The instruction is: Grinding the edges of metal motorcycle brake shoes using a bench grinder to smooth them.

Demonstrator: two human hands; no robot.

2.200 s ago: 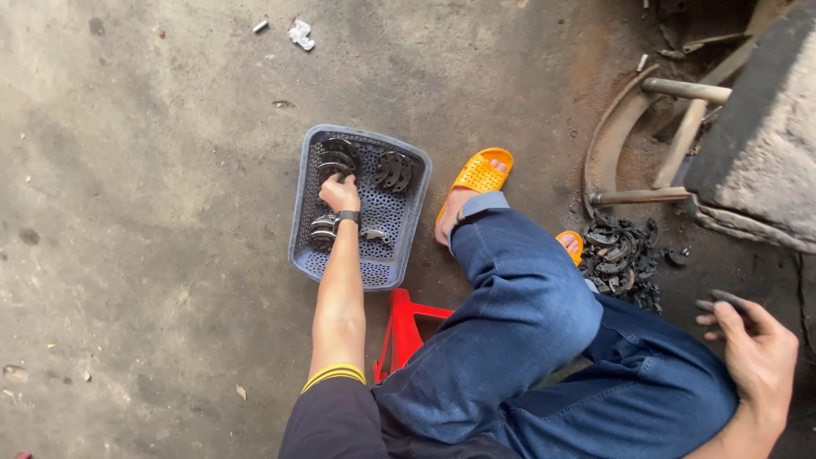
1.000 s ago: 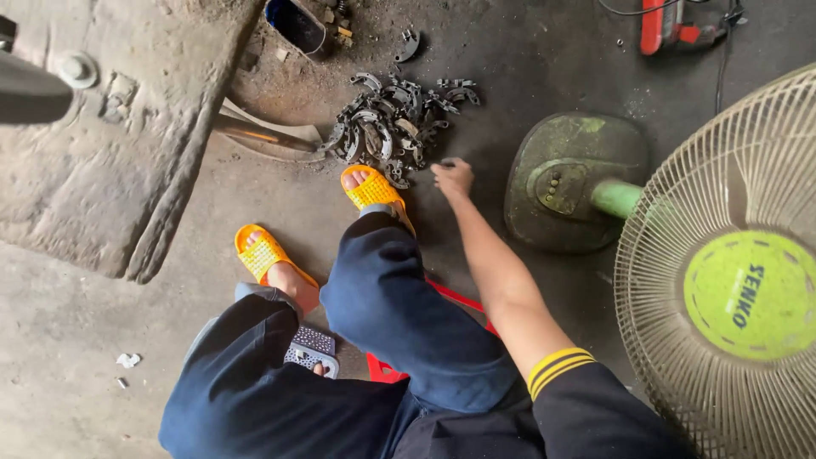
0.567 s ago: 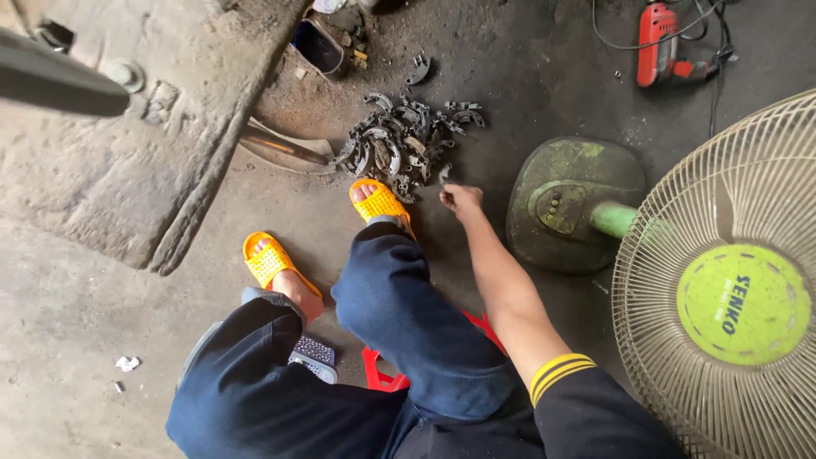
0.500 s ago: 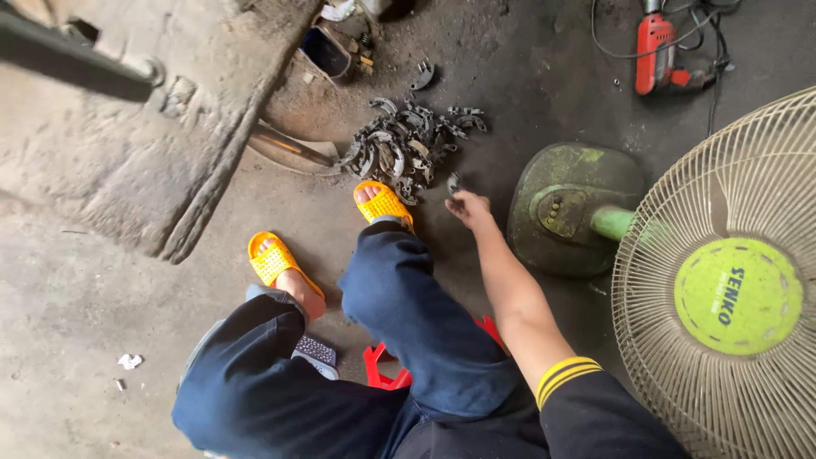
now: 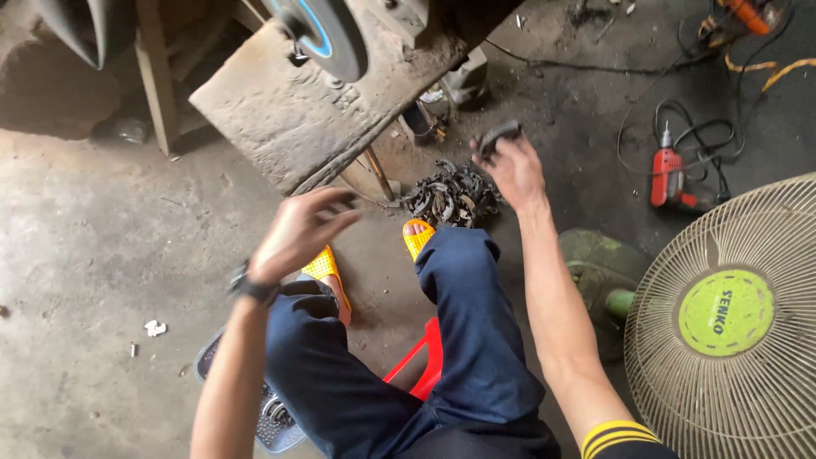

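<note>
Right hand (image 5: 512,170): raised above the floor pile, fingers closed on one dark curved metal part (image 5: 498,136); part sits at the fingertips, clear of the heap.
Left hand (image 5: 299,231): lifted in mid-air over the left knee, fingers spread apart and blurred, holding nothing; dark wristband on the wrist.
Pile of parts (image 5: 450,192): heap of dark, greasy, crescent-shaped metal pieces on the concrete, just ahead of the right sandal.
Basket (image 5: 274,421): grey perforated plastic, low on the floor by the left leg, mostly hidden by the knee; a few dark parts show inside.
Progress: judged as mid-way; one piece picked, many left in the heap, basket contents only partly visible, so the count cannot be told.
Sandals (image 5: 416,239): orange, rubbery, holed.
Stool (image 5: 423,365): red plastic, under the legs.
Bench (image 5: 319,110): rough worn slab, grinding wheel (image 5: 325,34) mounted above.
Drill (image 5: 670,178): red, corded, on dirty floor.
Fan (image 5: 727,319): cream wire grille, green hub.
</note>
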